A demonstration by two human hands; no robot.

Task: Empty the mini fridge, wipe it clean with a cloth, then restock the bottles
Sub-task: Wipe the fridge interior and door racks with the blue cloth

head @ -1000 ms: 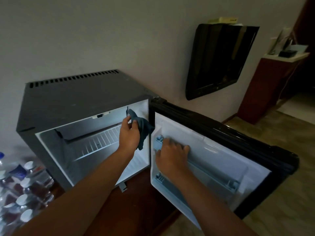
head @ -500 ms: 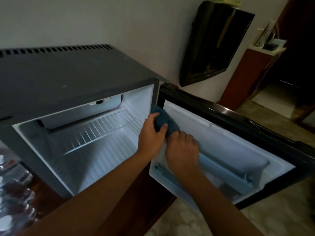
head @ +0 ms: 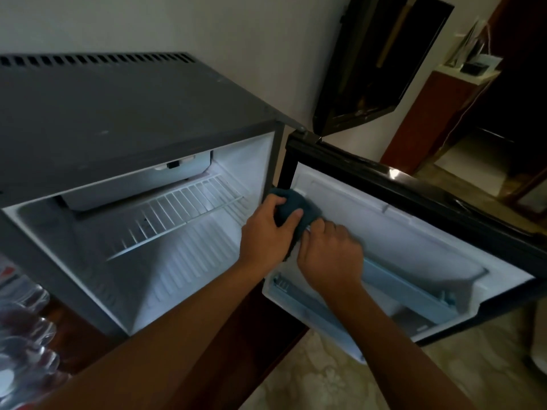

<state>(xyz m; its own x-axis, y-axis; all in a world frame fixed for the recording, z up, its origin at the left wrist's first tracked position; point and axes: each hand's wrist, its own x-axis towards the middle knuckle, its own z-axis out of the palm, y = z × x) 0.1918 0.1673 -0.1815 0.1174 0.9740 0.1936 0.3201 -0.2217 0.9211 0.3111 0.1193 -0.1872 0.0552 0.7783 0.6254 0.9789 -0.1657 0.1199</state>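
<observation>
Left hand [head: 266, 232]: grips the dark cloth [head: 299, 207] against the open door [head: 399, 232].
Right hand [head: 330, 255]: fingers curled on the cloth's lower edge.
Fridge [head: 118, 113]: 1 wire shelf [head: 177, 220] inside.

Mini fridge [head: 118, 119] stands left against the wall, its door [head: 414, 232] swung open to the right. Wire shelf [head: 183, 214] inside, below the freezer box [head: 133, 187]. Cloth [head: 296, 208] at the door's hinge edge, left hand [head: 266, 232] on it, right hand [head: 331, 253] just right; bottles [head: 23, 329] at the fridge's lower left.
</observation>
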